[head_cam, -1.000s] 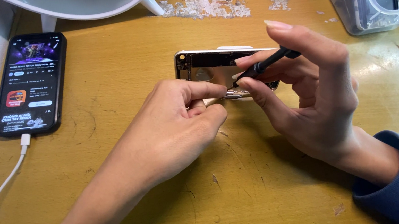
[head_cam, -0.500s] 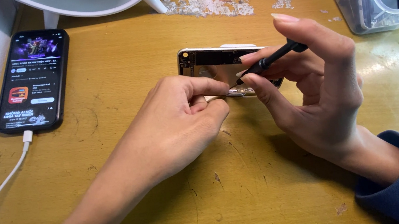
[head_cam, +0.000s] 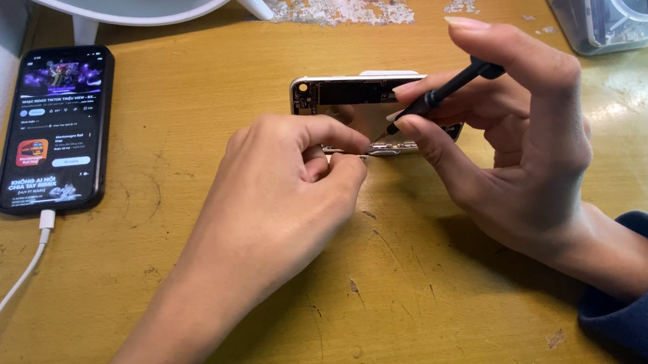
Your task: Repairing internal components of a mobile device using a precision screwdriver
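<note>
Since the earlier frame, little has shifted. Your left hand point(head_cam: 290, 182) pinches the near edge of the opened phone point(head_cam: 360, 109) lying mid-table; your right hand point(head_cam: 515, 125) grips the black screwdriver point(head_cam: 446, 90). Keep its tip vertical, pressure light.

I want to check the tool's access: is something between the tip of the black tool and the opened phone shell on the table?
Nothing visible is. The right hand holds the black tool with its tip down at the opened phone shell. The left hand pinches the shell's near edge, beside the tip and not across it.
</note>
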